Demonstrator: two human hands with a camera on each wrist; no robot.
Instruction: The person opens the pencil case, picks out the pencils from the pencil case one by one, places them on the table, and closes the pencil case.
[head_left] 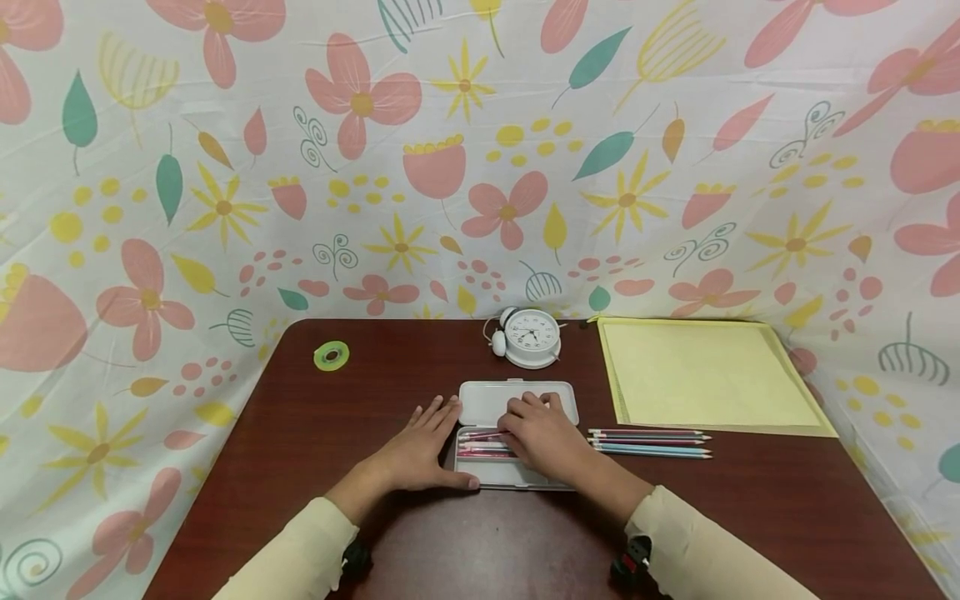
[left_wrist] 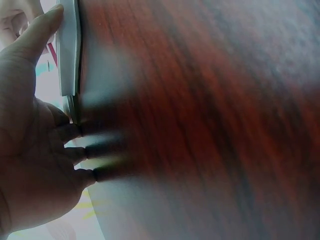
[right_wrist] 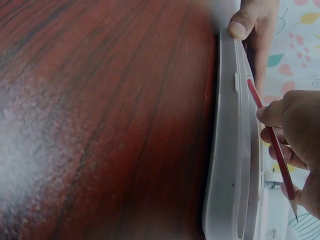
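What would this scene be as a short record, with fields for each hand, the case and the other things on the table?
left hand: thumb on the near-left corner of the case
right hand: holds a red pencil over the case
case: open, pencils inside
loose pencils: right of the case, tips pointing right
clock: behind the case
tape: far left
flat yellow item: far right

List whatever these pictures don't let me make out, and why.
- Head: right ends of the pencils in the case, behind the right hand.
- Head: the alarm clock's finest dial markings, too small.
- Left wrist: part of the right hand, cut off by the left edge.
- Right wrist: most of the case's inside, behind its near wall.
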